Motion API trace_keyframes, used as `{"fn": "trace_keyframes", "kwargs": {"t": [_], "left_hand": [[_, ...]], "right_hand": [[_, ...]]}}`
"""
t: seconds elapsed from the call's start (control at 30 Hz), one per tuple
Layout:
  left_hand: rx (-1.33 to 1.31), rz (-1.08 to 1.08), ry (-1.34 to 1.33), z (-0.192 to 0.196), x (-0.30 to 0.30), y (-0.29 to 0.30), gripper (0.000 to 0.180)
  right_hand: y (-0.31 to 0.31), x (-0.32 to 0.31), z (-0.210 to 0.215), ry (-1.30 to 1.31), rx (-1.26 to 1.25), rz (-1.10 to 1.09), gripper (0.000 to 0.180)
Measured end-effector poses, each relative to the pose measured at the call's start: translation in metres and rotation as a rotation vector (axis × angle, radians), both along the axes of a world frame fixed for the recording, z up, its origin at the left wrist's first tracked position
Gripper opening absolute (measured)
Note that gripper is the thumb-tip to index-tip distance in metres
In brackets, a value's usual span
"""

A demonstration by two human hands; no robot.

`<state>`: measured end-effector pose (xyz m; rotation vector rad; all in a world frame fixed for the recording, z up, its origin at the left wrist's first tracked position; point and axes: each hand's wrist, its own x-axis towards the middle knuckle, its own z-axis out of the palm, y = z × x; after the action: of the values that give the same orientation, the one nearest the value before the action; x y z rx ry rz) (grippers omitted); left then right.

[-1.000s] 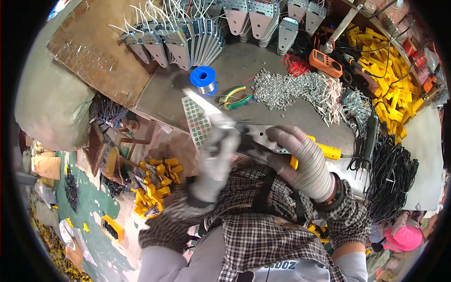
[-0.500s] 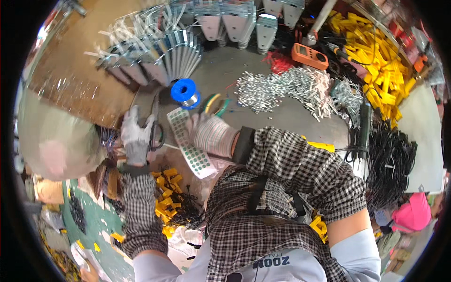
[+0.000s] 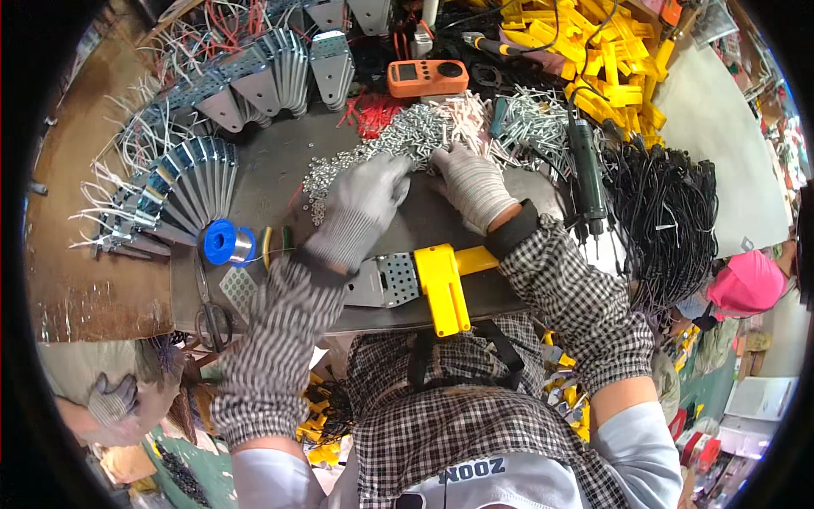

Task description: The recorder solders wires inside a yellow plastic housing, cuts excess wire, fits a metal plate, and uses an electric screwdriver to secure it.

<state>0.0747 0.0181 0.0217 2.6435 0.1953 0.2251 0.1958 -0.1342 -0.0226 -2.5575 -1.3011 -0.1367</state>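
Both my hands wear pale knitted gloves and are over the heap of small metal hardware. My left hand (image 3: 363, 202) bends over the silvery nuts (image 3: 322, 174), its fingers curled together; what they hold, if anything, is hidden. Just right of it, my right hand (image 3: 476, 185) has its fingertips pinched at the near edge of the heap, beside pale pink sleeve-like pieces (image 3: 468, 117) and metal screws (image 3: 534, 127). Between my forearms, at the table's near edge, lie a yellow plastic housing (image 3: 441, 290) and a perforated metal plate (image 3: 398, 280) touching it.
An orange multimeter (image 3: 427, 78) stands behind the heap. On the right are an electric screwdriver (image 3: 587, 174), black cables (image 3: 666, 212) and yellow housings (image 3: 615, 68). Leftward lie a blue solder spool (image 3: 222, 243), scissors (image 3: 208, 310), a green-dotted sheet (image 3: 239, 290) and fanned metal brackets (image 3: 191, 182).
The view has swung right. My left hand has left the scissors, and my right hand has left the green-dotted sheet; both are now at the metal hardware.
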Motion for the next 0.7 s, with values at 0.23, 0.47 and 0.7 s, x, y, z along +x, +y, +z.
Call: {"fn": "trace_keyframes", "kwargs": {"t": [0.23, 0.47, 0.7], "left_hand": [[0.602, -0.177, 0.178, -0.053, 0.077, -0.002, 0.013], [0.44, -0.118, 0.086, -0.048, 0.074, 0.003, 0.017], [-0.33, -0.035, -0.135, -0.049, 0.057, 0.014, 0.023]], "right_hand": [[-0.027, 0.017, 0.013, 0.03, -0.282, 0.044, 0.011], [-0.042, 0.023, 0.026, -0.016, -0.011, 0.125, 0.023], [-0.046, 0.021, 0.032, 0.097, -0.024, 0.211, 0.021]]}}
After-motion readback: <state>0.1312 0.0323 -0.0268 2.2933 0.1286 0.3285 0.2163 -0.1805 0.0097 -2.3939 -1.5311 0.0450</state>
